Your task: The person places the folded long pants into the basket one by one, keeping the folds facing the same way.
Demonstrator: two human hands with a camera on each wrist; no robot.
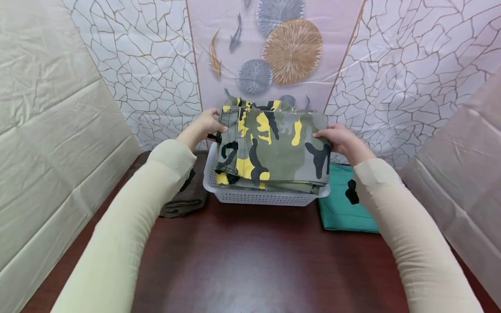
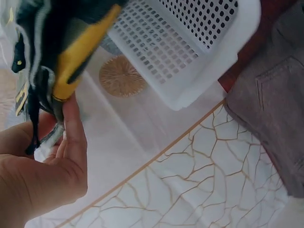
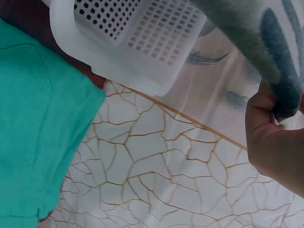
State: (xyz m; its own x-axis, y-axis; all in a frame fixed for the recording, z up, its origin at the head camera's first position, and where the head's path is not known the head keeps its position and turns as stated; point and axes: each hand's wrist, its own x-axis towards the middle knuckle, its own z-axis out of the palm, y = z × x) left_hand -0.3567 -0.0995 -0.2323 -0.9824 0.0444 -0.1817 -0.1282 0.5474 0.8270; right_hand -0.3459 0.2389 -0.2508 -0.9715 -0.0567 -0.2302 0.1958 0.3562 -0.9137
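We count two hands, one folded camouflage bundle, one basket and two other folded cloths. The camouflage bundle [image 1: 287, 145], grey-green with yellow and black patches, is held up over the mouth of the pale perforated basket [image 1: 266, 199]; we cannot tell whether its lower layers touch the basket, or how many layers there are. The left hand [image 1: 208, 124] grips it at ten o'clock, fingers and thumb pinching the edge. The right hand [image 1: 341, 137] pinches the opposite edge at about three o'clock.

From the basket, the brown folded cloth [image 1: 188, 202] lies at eight o'clock and the teal folded cloth [image 1: 344, 213] at four o'clock, both on the dark red-brown table [image 1: 250, 252]. Behind, at twelve o'clock, we see one printed backdrop [image 1: 293, 52] with fish and discs.

Only the head view gives us both hands and both other cloths together. The left wrist view alone shows us the dark cord [image 2: 34, 126] hanging beside the left hand, and a stitched seam on the brown cloth. The right wrist view shows us the bundle's edge drooping between thumb and fingers.
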